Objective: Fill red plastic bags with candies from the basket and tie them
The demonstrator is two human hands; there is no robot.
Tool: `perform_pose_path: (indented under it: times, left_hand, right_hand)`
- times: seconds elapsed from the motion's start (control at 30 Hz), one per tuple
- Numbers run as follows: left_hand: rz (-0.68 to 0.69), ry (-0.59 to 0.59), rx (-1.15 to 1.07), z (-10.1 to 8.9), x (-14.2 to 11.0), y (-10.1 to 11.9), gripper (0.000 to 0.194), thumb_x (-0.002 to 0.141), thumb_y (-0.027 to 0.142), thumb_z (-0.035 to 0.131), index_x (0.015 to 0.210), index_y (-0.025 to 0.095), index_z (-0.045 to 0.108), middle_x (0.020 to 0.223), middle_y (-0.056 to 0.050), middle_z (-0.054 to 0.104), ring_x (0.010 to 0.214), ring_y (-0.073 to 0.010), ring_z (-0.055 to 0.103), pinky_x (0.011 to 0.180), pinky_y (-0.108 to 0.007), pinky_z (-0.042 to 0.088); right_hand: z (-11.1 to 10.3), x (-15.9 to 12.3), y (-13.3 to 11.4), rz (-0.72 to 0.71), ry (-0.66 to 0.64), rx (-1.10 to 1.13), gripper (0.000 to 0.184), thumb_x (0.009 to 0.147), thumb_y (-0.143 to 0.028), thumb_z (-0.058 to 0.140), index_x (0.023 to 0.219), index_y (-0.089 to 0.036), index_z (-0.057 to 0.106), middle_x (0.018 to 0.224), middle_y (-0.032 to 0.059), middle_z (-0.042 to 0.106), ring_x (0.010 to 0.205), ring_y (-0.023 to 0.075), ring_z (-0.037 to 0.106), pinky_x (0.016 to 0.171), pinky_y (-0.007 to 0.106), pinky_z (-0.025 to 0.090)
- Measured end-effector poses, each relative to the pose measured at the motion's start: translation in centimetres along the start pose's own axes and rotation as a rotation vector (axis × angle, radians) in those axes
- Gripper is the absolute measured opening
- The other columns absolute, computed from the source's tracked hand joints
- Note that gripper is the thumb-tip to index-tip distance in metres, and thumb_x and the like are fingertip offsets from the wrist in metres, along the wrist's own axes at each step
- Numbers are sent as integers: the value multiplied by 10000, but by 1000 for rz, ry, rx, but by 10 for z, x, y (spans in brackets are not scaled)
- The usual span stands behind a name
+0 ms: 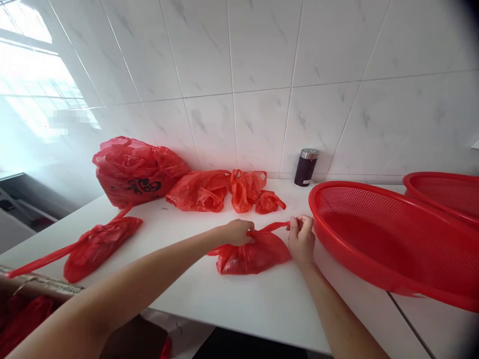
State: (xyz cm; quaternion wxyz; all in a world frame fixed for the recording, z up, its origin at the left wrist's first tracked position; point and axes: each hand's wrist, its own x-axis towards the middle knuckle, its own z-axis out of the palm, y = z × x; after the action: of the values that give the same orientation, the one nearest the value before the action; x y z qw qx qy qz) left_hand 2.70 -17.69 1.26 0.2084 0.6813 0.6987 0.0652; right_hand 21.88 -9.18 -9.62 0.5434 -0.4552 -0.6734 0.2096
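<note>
A small red plastic bag lies on the white counter in front of me. My left hand is closed on the bag's top left, where the plastic gathers. My right hand pinches the end of the bag's twisted handle, which stretches taut between the two hands.
A large stuffed red bag stands at the back left, with several smaller red bags along the tiled wall. Another tied bag lies at the left. A dark jar stands by the wall. Two red mesh baskets fill the right.
</note>
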Motion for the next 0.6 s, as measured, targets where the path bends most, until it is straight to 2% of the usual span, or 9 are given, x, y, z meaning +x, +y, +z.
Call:
perform_pose_path:
  times: [0.07, 0.17, 0.3, 0.37, 0.47, 0.53, 0.6]
  left_hand:
    - [-35, -8, -148, -20, -21, -10, 225, 824, 318, 619, 1001, 184, 657, 958, -49, 712, 855, -204, 665, 743, -340, 545]
    - [-94, 48, -367, -57, -57, -30, 322, 888, 321, 480, 1169, 210, 594, 1063, -45, 720, 936, -199, 680, 735, -273, 554]
    - [-355, 150, -723, -93, -101, -69, 338, 784, 296, 663, 1114, 224, 643, 897, 29, 755, 865, -192, 693, 717, -262, 548]
    - [-483, 211, -895, -100, -120, -95, 356, 783, 299, 677, 1131, 236, 633, 804, 69, 743, 838, -178, 689, 716, -269, 537]
    - [-622, 201, -1037, -101, -147, -134, 382, 773, 269, 691, 1146, 241, 614, 776, 95, 730, 885, -181, 673, 733, -279, 525]
    - [-742, 172, -986, -99, -164, -160, 324, 801, 249, 656, 1122, 235, 620, 801, 91, 735, 892, -176, 669, 712, -274, 521]
    - [-839, 224, -717, -97, -178, -185, 213, 829, 253, 622, 1038, 233, 652, 786, 104, 739, 837, -152, 679, 671, -249, 518]
  right_hand:
    - [-2, 1, 0, 25, -2, 24, 260, 941, -469, 371, 1010, -219, 395, 715, 14, 625, 600, 172, 616, 541, 246, 402]
    - [-2, 1, 0, 46, -29, 51, 258, 934, -448, 376, 1048, -218, 398, 692, 4, 611, 613, 174, 617, 545, 247, 405]
    - [1, 0, 0, 48, -99, 64, 241, 918, -430, 387, 1047, -226, 405, 660, -16, 594, 607, 180, 607, 562, 257, 408]
    - [2, -1, 0, 52, -119, 58, 232, 910, -416, 394, 1045, -227, 407, 653, -20, 585, 619, 182, 606, 568, 257, 404]
    - [2, -2, -2, 58, -134, 48, 208, 906, -392, 393, 1036, -230, 405, 641, -22, 570, 639, 184, 607, 562, 251, 397]
    - [2, -2, -2, 55, -144, 39, 198, 904, -385, 393, 1028, -230, 403, 634, -22, 564, 641, 187, 605, 560, 251, 394]
    - [2, -2, -3, 45, -156, 29, 197, 902, -385, 395, 1021, -228, 403, 632, -20, 563, 633, 190, 600, 561, 254, 393]
